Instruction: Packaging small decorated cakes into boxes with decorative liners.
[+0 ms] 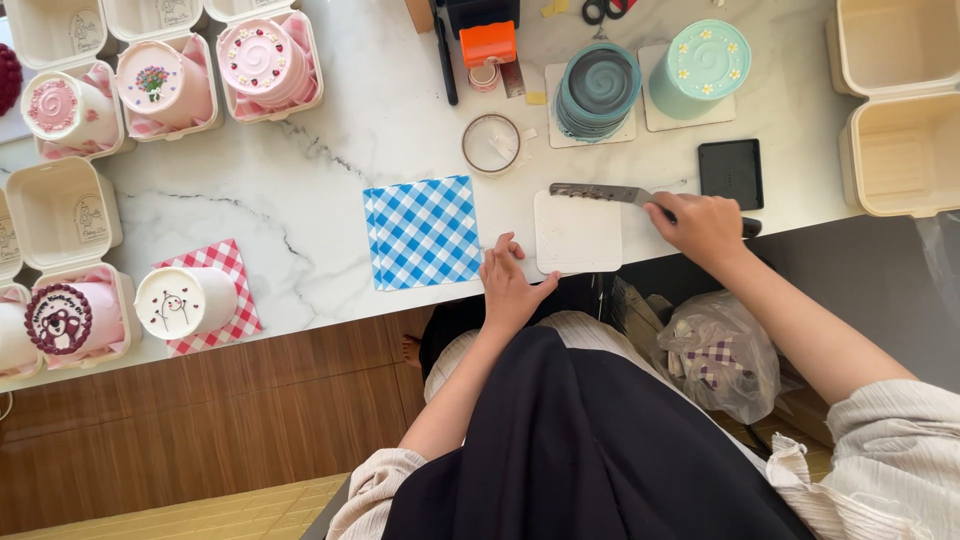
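Two bare hands work at the marble surface (330,190). Right hand (703,225): grip closed around the handle of a metal spatula (600,192), blade lying leftward along the top edge of a white square board (577,232). Left hand (511,285): grip loose, fingertips apparently touching the board's lower left corner; blue checked paper sheets (422,232) just left.

White square cake board (577,232): flat on the marble counter at its front edge, bare, rounded corners; just right of the blue gingham paper sheets (422,232); metal spatula (600,192): long flat blade, smeared, lying level along the board's far edge, tip pointing left, dark handle end showing at right; blue gingham sheets: small neat stack, square, slightly fanned, flat.
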